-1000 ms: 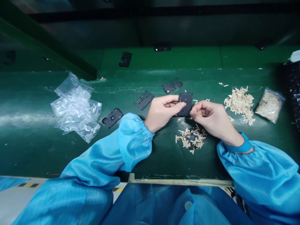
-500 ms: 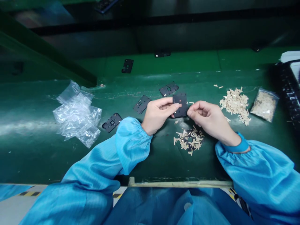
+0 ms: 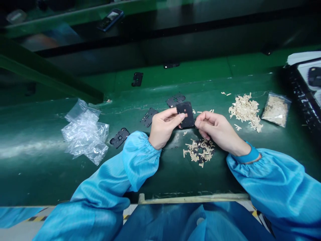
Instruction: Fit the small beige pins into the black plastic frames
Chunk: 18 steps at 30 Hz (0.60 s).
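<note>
Both hands (image 3: 163,129) (image 3: 218,130) pinch a black perforated plate (image 3: 187,114) between them.

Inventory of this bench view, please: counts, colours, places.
held plate: 1, black, perforated, in the left hand, at centre
bench plates: 3, black, on the green bench left of the hands
ledge plates: 2, black, on the green ledge beyond the bench
handset: 1, dark, far shelf, top left
tray: 1, black, far right
strip piles: 2, beige, one below the hands with black bits, one to the right
strip bag: 1, clear with beige contents, right of the piles
crumpled plastic bags: clear, count unclear, left
green bench: 1, green, across the view
sleeves: 2, blue
left hand: 1, pinching the plate
right hand: 1, at the plate's right edge
</note>
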Tool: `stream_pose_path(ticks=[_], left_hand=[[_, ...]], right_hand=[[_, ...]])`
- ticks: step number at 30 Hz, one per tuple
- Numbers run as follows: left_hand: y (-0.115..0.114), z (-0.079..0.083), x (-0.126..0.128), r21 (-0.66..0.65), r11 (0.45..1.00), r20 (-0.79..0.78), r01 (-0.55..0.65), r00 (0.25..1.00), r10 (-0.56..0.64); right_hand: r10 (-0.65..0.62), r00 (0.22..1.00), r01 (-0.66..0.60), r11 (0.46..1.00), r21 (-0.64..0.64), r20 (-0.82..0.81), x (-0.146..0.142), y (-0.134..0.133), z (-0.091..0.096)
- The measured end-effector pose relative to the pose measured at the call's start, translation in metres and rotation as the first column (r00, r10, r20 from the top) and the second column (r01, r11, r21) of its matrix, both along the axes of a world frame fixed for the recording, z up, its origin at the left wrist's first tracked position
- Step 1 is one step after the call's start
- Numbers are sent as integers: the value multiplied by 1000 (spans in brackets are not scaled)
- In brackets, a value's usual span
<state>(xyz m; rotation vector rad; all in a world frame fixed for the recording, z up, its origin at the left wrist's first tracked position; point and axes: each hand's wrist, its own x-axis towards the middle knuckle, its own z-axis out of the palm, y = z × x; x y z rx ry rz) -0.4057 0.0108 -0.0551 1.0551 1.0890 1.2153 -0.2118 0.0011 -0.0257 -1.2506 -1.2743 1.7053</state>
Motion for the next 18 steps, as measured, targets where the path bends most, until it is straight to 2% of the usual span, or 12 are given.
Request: stream_pose_path(ticks=[10,18], left_hand=[[-1,3,1,-87,995,67,54,997,-48],[-3,12,4,-219,968,271,119,961,-57]], right_hand=[[25,985,-31,999,-32,-168,3,-1,-10],[13,958,-39,995,-86,-286,1,-4,-8]])
